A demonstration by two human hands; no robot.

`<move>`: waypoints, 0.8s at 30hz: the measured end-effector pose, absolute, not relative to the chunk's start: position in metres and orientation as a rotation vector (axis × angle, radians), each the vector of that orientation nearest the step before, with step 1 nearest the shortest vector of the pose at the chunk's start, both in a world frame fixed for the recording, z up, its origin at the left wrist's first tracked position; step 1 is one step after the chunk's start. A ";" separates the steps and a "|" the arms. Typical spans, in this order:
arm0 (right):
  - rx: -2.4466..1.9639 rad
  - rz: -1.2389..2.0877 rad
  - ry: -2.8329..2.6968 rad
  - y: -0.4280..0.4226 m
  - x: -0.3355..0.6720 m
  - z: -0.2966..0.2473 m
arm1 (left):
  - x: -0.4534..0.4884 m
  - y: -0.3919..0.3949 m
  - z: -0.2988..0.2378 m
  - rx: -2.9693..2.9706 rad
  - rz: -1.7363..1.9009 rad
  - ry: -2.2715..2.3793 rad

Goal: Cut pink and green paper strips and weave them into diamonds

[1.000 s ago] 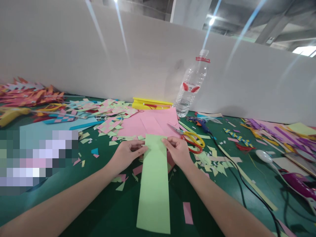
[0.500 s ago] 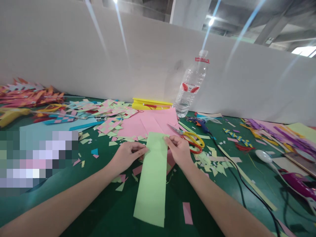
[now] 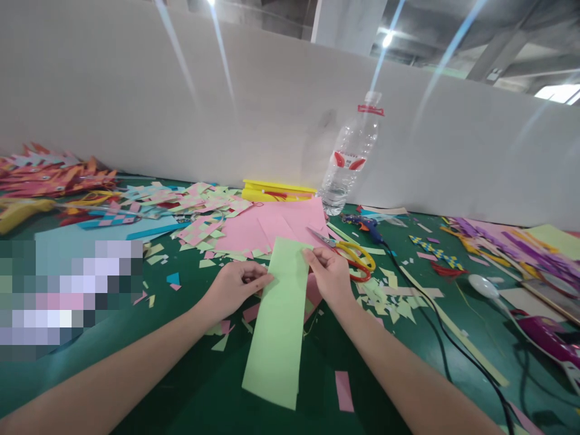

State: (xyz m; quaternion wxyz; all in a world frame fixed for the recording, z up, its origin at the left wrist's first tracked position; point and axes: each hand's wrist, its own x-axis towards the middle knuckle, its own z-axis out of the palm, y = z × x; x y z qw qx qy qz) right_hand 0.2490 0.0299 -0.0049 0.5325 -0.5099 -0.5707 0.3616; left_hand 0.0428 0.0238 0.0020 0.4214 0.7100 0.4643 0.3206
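A long light green paper strip (image 3: 278,320) lies lengthwise on the green table (image 3: 190,386) in front of me. My left hand (image 3: 238,285) pinches its left edge near the far end, fingers closed on the paper. My right hand (image 3: 328,275) pinches the right edge of the same end between thumb and fingers. Just beyond the strip lies a pink paper sheet (image 3: 281,225). Yellow-handled scissors (image 3: 351,254) lie right of my right hand.
A clear water bottle (image 3: 351,158) stands by the white partition wall (image 3: 136,103). A yellow flat box (image 3: 277,190), woven paper pieces (image 3: 199,228), scattered scraps, a blue glue gun (image 3: 369,225) with black cord (image 3: 448,356), and coloured strips at the right (image 3: 512,248) and left edges cover the table.
The green strip has slid away from me and swung slightly, its near end moving left. Both hands keep their pinch at the far end.
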 end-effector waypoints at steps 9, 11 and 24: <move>-1.203 0.871 -1.282 0.032 0.250 -0.004 | 0.043 0.021 0.001 1.794 0.788 1.194; -1.206 0.857 -1.274 0.032 0.250 -0.003 | 0.044 0.019 0.002 1.802 0.759 1.166; -1.238 0.767 -1.321 0.029 0.249 0.001 | 0.046 0.020 0.003 1.814 0.793 1.217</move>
